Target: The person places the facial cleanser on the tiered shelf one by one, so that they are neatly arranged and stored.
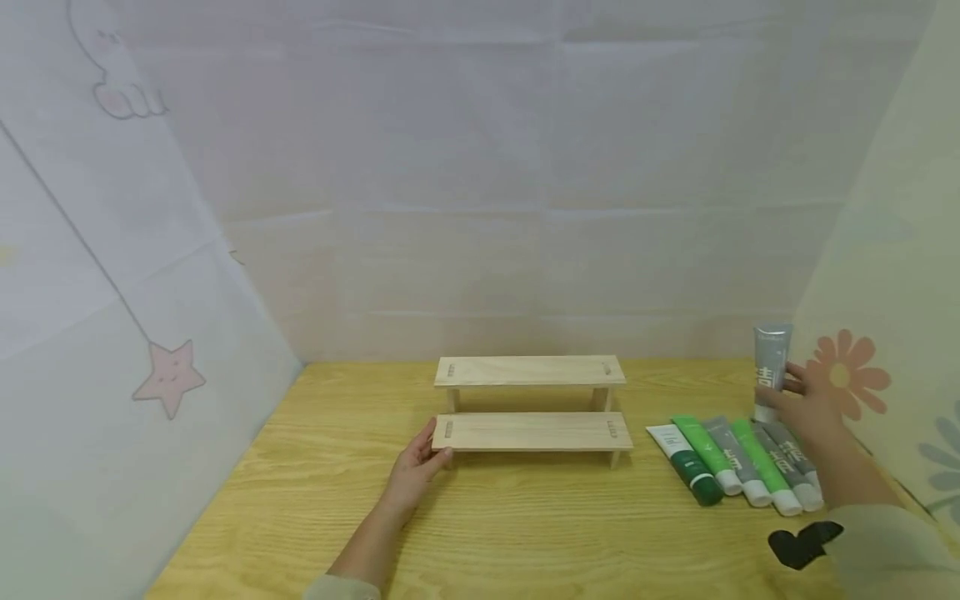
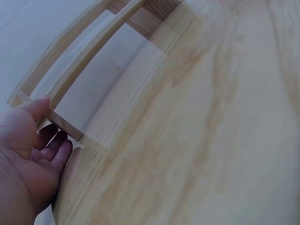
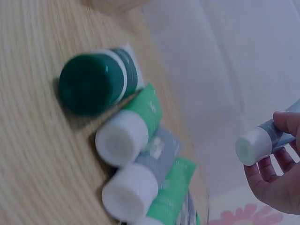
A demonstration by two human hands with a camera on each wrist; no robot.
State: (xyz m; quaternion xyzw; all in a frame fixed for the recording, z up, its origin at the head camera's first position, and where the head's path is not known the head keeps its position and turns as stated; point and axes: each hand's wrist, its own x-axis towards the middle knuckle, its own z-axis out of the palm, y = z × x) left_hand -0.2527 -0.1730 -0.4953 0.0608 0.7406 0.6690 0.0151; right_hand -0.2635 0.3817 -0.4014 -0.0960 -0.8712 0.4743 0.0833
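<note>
A two-step wooden display rack [image 1: 532, 432] stands on the table, its upper step behind the lower one. My left hand [image 1: 408, 479] grips the left end of the lower step, thumb at the front edge and fingers round the end, as the left wrist view shows too. In my right hand [image 1: 812, 412] is a grey squeeze tube [image 1: 772, 354] with a white cap. It is held upright, cap down, above the far end of a row of tubes. The right wrist view shows its white cap [image 3: 253, 146] clear of the table, with thumb and fingers round the tube.
Several tubes lie side by side on the table's right: a white and dark green tube [image 1: 686, 467], a bright green tube [image 1: 705, 450], and more green and grey ones. Pale cloth walls [image 1: 480, 183] enclose the wood-grain table [image 1: 300, 492] at the back and sides.
</note>
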